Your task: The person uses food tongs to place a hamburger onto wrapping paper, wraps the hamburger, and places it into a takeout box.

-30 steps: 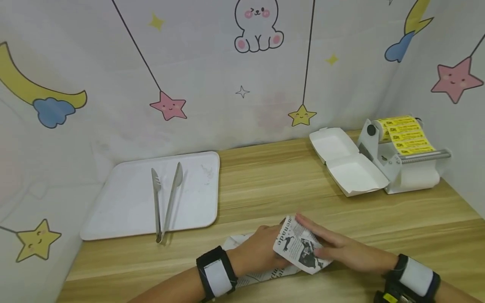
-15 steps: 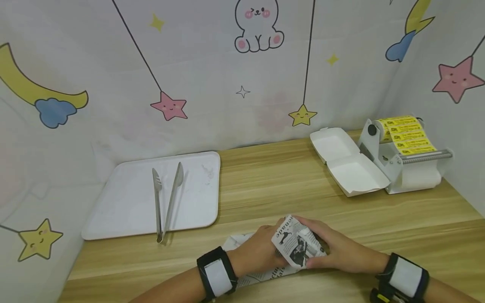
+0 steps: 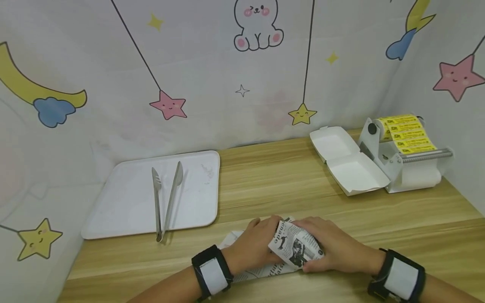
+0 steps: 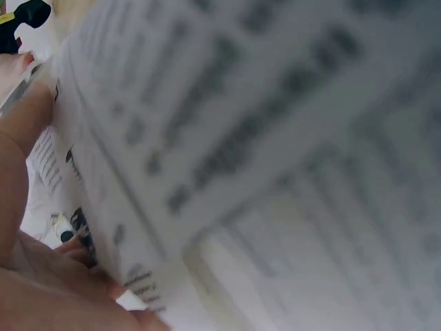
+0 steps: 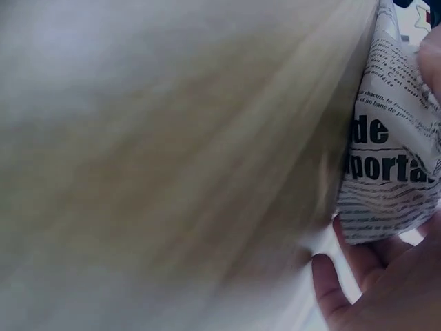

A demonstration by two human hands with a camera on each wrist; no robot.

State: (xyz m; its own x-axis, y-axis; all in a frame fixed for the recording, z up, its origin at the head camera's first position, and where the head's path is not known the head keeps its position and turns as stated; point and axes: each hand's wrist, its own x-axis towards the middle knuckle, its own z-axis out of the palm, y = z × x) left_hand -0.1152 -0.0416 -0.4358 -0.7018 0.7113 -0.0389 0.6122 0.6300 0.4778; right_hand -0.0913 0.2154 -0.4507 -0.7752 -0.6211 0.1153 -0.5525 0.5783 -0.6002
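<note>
Black-and-white newsprint wrapping paper (image 3: 295, 248) is bunched into a packet between both hands near the table's front. My left hand (image 3: 257, 244) grips its left side, while a longer flap of the same paper lies beneath that hand and wrist. Around the right end curls my right hand (image 3: 337, 248), thumb low and fingers over the top. Up close in the left wrist view, the paper (image 4: 275, 172) fills most of the picture beside the left hand (image 4: 41, 276). In the right wrist view, the right hand's fingers (image 5: 365, 258) touch the packet's lower end. Whatever lies inside is hidden.
Metal tongs (image 3: 169, 206) lie on a white tray (image 3: 125, 193) at the left. Toward the back right, an open white takeout box (image 3: 356, 170) sits against a label dispenser (image 3: 394, 168) with yellow labels. A printed curtain (image 3: 212, 75) hangs behind the wooden table (image 3: 261, 181).
My right hand has shifted left, and its fingers now curl round the packet's right end instead of lying straighter along it. The left hand has moved slightly, still gripping the paper.
</note>
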